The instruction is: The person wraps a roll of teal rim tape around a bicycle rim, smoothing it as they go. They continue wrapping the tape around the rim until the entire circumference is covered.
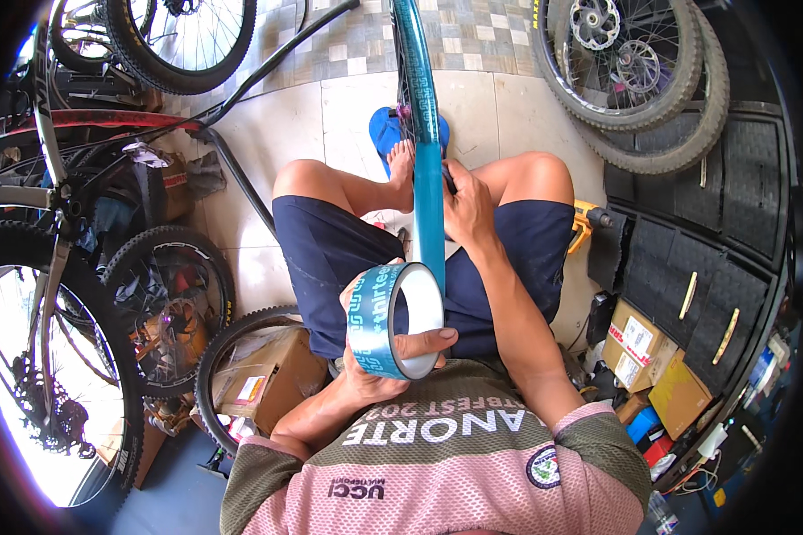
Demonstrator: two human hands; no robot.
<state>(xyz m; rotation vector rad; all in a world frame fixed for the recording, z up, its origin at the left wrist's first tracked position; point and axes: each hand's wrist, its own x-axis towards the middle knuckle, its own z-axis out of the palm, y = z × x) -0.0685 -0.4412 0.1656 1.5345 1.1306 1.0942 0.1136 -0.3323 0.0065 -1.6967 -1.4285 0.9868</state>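
Observation:
My left hand (366,382) is closed on a wide roll of teal tape (376,325), its thumb through the white core. A strip of the tape (429,209) runs taut from the roll, away from me. Farther out it lies along a narrow, upright wheel rim (409,53), with spokes showing at its left side. My right hand (469,207) is at the right edge of the strip, fingers curled around a small dark thing that they mostly cover. Below the wheel, a bare foot (401,169) rests on a blue slipper (384,134).
Bicycle wheels (620,62) with disc rotors lean at the far right, near black panels (678,267). A yellow power tool (584,223) lies beside my right knee. Cardboard boxes (635,346) stand nearer on that side. Leftward are a bike frame (52,169), tyres (174,303) and another box (281,383).

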